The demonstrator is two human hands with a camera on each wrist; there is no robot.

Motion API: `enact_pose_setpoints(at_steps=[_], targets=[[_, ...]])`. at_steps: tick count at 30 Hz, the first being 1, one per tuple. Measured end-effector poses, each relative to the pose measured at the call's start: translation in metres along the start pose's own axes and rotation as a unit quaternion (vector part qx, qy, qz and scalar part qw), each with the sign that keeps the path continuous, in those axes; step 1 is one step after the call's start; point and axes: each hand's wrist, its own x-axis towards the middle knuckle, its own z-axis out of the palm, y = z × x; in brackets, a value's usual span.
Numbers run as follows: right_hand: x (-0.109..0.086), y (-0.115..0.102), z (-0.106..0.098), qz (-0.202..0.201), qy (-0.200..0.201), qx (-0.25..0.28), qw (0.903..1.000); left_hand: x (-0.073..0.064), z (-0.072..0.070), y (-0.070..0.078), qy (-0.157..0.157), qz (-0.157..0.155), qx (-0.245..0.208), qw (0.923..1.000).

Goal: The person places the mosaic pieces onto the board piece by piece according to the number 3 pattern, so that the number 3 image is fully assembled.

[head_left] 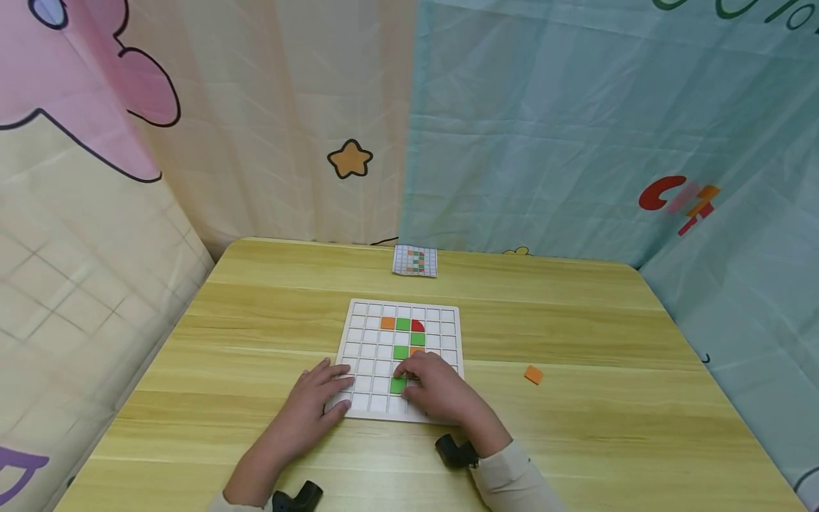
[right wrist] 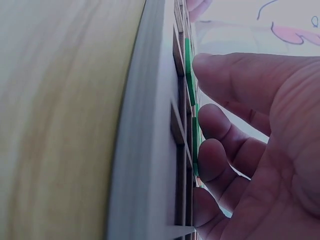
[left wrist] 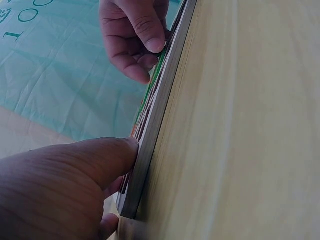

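Note:
A white square-grid board [head_left: 366, 359] lies on the table, bearing an orange tile [head_left: 387, 323], green tiles and a red rounded piece [head_left: 418, 326]. My right hand [head_left: 438, 387] is over the board's lower middle, thumb and index finger bent about a green tile [head_left: 397, 385] near the front. In the right wrist view, the thumb tip touches that green tile [right wrist: 189, 72], with the other fingers curled close over the board. My left hand [head_left: 313, 398] rests with spread fingers on the board's left edge. Part of another orange tile shows beyond the right hand's knuckles.
A loose orange tile [head_left: 534, 375] lies on the table right of the board. Behind the board, a small card [head_left: 415, 261] printed with a coloured grid pattern is at the table's back edge. Printed curtains [head_left: 550, 142] hang around the wooden table [head_left: 256, 306].

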Motion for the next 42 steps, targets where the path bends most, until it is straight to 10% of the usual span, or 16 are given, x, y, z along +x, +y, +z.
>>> enact_pose_setpoints(at_steps=[16,42], targets=[[-0.005,0.006,-0.006,-0.003,0.009,0.032,0.9994,0.0,-0.001,0.0,-0.001,-0.002,-0.007,1.0],[-0.053,0.056,-0.055,0.103,0.118,0.064,0.9856,-0.001,0.001,0.0,0.007,0.005,0.002,1.0]])
